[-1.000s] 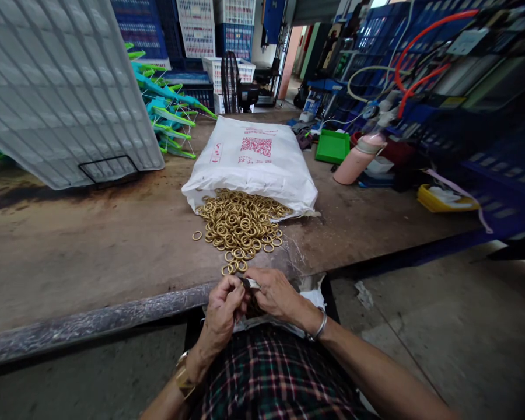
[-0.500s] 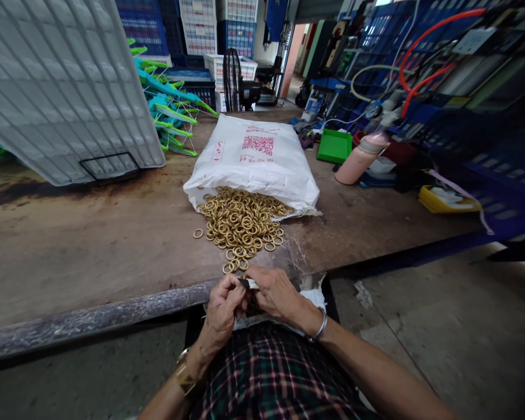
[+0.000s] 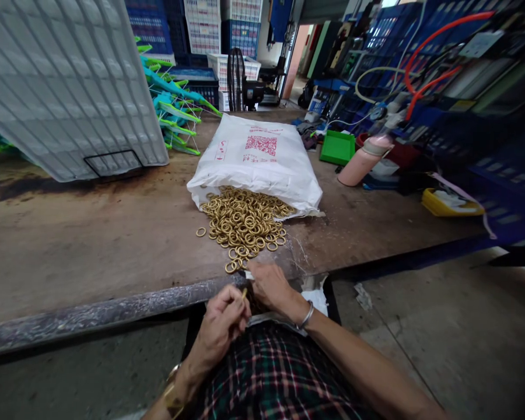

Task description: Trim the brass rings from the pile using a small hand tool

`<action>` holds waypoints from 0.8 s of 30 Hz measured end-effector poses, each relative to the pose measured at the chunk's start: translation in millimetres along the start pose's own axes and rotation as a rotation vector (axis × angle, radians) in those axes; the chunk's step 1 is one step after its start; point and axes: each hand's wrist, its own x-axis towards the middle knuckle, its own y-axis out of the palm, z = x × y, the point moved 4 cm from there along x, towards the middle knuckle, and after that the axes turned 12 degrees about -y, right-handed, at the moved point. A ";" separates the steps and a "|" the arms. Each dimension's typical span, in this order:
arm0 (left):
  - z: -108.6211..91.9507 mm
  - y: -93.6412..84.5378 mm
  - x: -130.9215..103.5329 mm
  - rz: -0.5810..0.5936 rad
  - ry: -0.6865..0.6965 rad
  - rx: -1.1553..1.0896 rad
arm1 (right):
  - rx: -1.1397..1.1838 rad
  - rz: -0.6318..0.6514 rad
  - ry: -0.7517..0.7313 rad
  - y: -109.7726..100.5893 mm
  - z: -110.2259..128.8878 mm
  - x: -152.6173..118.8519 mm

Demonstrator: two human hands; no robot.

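A small, round, gold-coloured ring (image 3: pixel 244 293), apparently metal, sits at the tips of the left hand's (image 3: pixel 223 318) fingers, with thumb and forefinger pinching it and the other fingers curled in behind. Just beside those fingertips, the right hand (image 3: pixel 272 284) is bent downward; a narrow pale scrap (image 3: pixel 249 275) shows by its fingertips, but I cannot tell whether they grip it. Below and between the two hands lie dark golden pieces (image 3: pixel 254 300), half hidden by the fingers. Straight beyond the fingertips, a heap of loose gold-coloured rings (image 3: pixel 240 219) spills from a white woven sack with red print (image 3: pixel 252 154), its nearest rings close to the right fingertips and to the grey, scuffed front edge (image 3: pixel 91 306) of the brown tabletop (image 3: pixel 91 245). The ring pinched on the left could slip, since little of it seems held, and drop among the pieces below. The nearest loose rings could be knocked over the edge if the right knuckles brushed them, and a tug on the sack could loosen more toward the fingers.
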 end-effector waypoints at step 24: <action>-3.1 -37.1 11.2 -0.158 -0.127 -0.626 | 0.264 -0.316 -0.076 9.1 -2.6 30.9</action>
